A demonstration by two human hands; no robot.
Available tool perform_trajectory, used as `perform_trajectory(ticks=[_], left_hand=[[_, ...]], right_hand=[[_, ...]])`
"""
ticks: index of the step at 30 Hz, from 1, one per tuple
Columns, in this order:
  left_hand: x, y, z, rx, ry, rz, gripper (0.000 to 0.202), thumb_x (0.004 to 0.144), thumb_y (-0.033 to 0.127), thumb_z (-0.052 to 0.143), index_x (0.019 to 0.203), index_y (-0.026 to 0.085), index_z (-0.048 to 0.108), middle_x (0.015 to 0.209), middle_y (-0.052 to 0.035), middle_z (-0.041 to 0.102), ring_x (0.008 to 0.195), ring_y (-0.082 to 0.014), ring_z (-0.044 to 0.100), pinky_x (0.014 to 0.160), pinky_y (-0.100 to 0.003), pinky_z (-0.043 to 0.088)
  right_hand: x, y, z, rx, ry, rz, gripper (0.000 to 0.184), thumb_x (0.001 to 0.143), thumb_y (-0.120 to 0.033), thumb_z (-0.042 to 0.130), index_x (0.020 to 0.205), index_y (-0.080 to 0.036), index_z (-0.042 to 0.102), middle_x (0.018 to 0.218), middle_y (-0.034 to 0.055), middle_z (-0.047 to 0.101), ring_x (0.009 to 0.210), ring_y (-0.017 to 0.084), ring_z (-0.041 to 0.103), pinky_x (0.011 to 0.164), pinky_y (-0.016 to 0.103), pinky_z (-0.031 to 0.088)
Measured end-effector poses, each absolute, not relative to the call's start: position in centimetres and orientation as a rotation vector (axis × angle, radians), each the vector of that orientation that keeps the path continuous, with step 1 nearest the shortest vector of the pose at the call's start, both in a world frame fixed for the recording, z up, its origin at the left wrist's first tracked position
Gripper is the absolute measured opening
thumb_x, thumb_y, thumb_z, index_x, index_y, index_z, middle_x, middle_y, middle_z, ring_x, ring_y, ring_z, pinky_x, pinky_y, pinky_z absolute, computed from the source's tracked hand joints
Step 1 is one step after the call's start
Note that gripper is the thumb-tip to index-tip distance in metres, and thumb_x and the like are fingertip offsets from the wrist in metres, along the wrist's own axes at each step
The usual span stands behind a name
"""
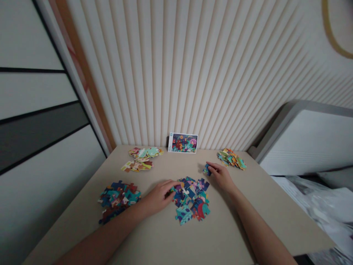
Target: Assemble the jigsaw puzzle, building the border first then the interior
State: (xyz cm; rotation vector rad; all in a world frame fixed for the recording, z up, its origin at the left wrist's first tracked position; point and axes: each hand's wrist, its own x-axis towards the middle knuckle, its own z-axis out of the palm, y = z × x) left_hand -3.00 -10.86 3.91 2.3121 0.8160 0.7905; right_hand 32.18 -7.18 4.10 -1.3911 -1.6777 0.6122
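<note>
In the head view my right hand point(220, 175) pinches a dark blue puzzle piece point(207, 170) just above the table, behind and right of the middle heap. My left hand point(161, 195) is at the left side of that heap of purple, blue and teal puzzle pieces point(190, 195). Its thumb and fingers close around the edge of a puzzle piece there, mostly covered by the fingers. A second heap of red, teal and dark blue pieces point(120, 195) lies left of my left hand, partly behind my forearm.
A picture card point(183, 142) of a colourful scene leans upright at the table's back edge. Pale and yellow-green pieces point(142, 158) lie at the back left, orange and green pieces point(231, 159) at the back right. A ribbed wall point(176, 73) rises behind the table point(198, 246).
</note>
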Motion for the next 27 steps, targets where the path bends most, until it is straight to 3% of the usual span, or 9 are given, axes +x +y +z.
perform_trajectory(ticks=[5, 12, 20, 27], left_hand=[[-3.0, -11.2, 4.3, 2.39, 0.782, 0.727, 0.048, 0.099, 0.017, 0.05, 0.145, 0.03, 0.051, 0.133, -0.0041, 0.065, 0.121, -0.0181, 0.061, 0.108, -0.034, 0.047], [-2.9, -11.8, 4.5, 2.458, 0.809, 0.694, 0.047, 0.099, 0.018, 0.048, 0.145, 0.029, 0.051, 0.137, -0.0054, 0.062, 0.125, -0.0191, 0.059, 0.111, -0.035, 0.046], [-3.0, -12.1, 4.4, 2.507, 0.834, 0.66, 0.048, 0.099, 0.019, 0.048, 0.146, 0.029, 0.05, 0.138, -0.007, 0.06, 0.127, -0.0213, 0.057, 0.113, -0.039, 0.045], [-2.8, -12.2, 5.0, 2.468, 0.807, 0.689, 0.049, 0.098, 0.016, 0.049, 0.145, 0.03, 0.049, 0.135, -0.0061, 0.059, 0.125, -0.0192, 0.057, 0.111, -0.035, 0.046]], right_hand=[[32.5, -5.6, 2.9, -1.467, -1.889, 0.273, 0.046, 0.094, -0.042, 0.057, 0.134, -0.019, 0.066, 0.121, 0.0145, 0.068, 0.111, 0.028, 0.063, 0.1, 0.044, 0.05], [32.2, -6.2, 2.4, -1.522, -2.075, 0.12, 0.041, 0.096, -0.044, 0.058, 0.127, -0.02, 0.07, 0.125, 0.014, 0.068, 0.116, 0.029, 0.061, 0.105, 0.045, 0.046], [32.0, -6.3, 2.8, -1.468, -2.105, 0.154, 0.036, 0.095, -0.039, 0.057, 0.125, -0.024, 0.07, 0.127, 0.0102, 0.07, 0.117, 0.028, 0.062, 0.105, 0.047, 0.045], [32.2, -6.4, 3.0, -1.452, -2.068, 0.204, 0.034, 0.093, -0.034, 0.059, 0.123, -0.024, 0.071, 0.12, 0.0092, 0.073, 0.112, 0.028, 0.064, 0.102, 0.047, 0.046]])
